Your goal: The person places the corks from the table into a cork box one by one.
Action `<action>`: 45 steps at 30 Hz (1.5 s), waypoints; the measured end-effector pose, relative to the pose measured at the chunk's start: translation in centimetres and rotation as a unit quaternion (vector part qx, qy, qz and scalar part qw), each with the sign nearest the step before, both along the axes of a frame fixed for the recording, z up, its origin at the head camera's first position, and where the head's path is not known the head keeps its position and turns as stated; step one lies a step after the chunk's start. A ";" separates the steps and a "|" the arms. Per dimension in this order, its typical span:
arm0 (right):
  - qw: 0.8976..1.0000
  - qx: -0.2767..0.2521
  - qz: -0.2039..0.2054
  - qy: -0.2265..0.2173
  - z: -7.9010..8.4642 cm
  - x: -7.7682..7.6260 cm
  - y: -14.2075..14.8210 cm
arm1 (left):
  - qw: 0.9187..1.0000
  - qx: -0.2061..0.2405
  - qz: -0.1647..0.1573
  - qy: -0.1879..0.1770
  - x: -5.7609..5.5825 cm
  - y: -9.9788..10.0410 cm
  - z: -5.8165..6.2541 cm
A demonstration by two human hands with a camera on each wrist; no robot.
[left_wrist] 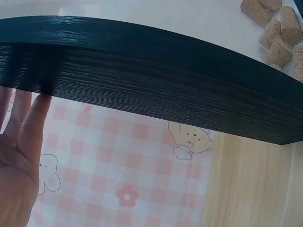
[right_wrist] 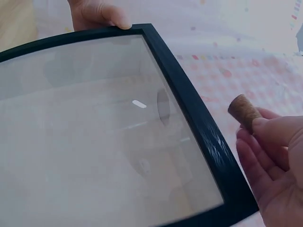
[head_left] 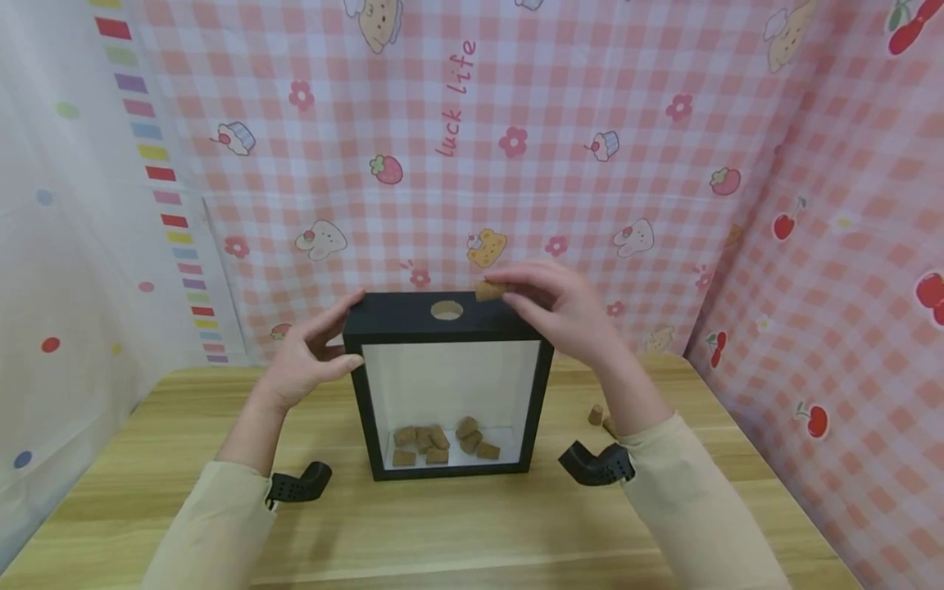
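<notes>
A black shadow box [head_left: 448, 329] with a clear front stands upright on the table, a round hole [head_left: 447, 310] in its top. Several corks [head_left: 435, 442] lie inside along its bottom. My left hand [head_left: 306, 360] grips the box's upper left corner, thumb on the front edge, fingers toward the back; in the left wrist view those fingers [left_wrist: 32, 125] reach the box's side. Between thumb and fingertips my right hand [head_left: 560, 307] pinches a cork [head_left: 490, 290], above the top to the right of the hole. The right wrist view shows this cork [right_wrist: 245, 112] tilted, apart from the frame.
On the wooden table [head_left: 457, 533], a loose cork [head_left: 596, 415] stands right of the box, with another partly hidden by my right forearm. A pink checked curtain [head_left: 442, 188] hangs behind. Black wrist mounts [head_left: 301, 483] jut from both sleeves.
</notes>
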State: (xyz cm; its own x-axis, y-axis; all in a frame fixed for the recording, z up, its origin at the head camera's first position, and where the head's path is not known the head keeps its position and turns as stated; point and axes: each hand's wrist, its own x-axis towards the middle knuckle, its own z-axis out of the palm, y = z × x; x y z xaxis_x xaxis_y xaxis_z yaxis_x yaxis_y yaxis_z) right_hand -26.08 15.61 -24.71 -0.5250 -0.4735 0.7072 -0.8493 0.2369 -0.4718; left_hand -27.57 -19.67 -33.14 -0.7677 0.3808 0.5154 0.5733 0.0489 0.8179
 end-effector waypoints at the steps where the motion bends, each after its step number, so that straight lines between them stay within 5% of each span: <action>1: 1.000 0.015 -0.002 0.005 0.1 -0.2 -0.3 | 1.000 -0.001 0.002 0.000 0.0 0.0 0.0; 18: 0.985 0.159 -0.058 -0.028 1.6 -1.4 -3.4 | 0.999 0.017 -0.026 0.010 -0.3 0.0 -0.2; 32: 0.997 0.056 -0.014 -0.052 1.9 -0.3 -1.0 | 0.999 0.025 -0.034 0.020 -0.4 0.1 -0.4; 45: 0.996 -0.012 -0.045 -0.071 0.6 1.5 4.9 | 0.999 0.018 -0.024 0.014 -0.3 0.0 -0.3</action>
